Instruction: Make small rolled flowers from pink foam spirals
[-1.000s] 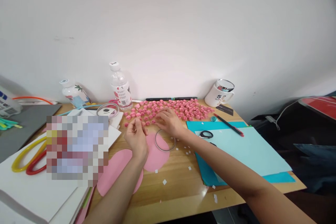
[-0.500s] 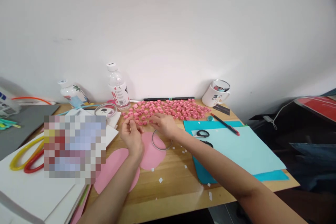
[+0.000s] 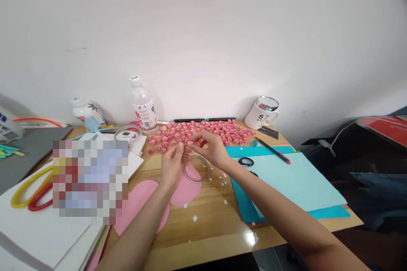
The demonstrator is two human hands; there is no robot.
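Several small pink paper roses (image 3: 206,131) lie spread across the back of the wooden table (image 3: 216,224). My right hand (image 3: 211,149) is raised just in front of them, fingers pinched on one small pink rose (image 3: 190,142). My left hand (image 3: 173,165) meets it fingertip to fingertip at that same rose, fingers closed in a pinch. Below both hands a clear ring (image 3: 196,168) rests on a pink paper circle (image 3: 186,186). A second pink circle (image 3: 141,207) lies under my left forearm.
Two water bottles (image 3: 143,106) and a tape roll (image 3: 127,134) stand at back left, a white mug (image 3: 262,114) at back right. Light blue paper (image 3: 295,182), scissors (image 3: 246,161) and a red pen (image 3: 273,150) lie on the right. White boards and coloured rings (image 3: 28,188) lie left. Small white scraps dot the table.
My right hand lifted off the pile of roses with one rose. My left hand moved right to meet it above the ring.
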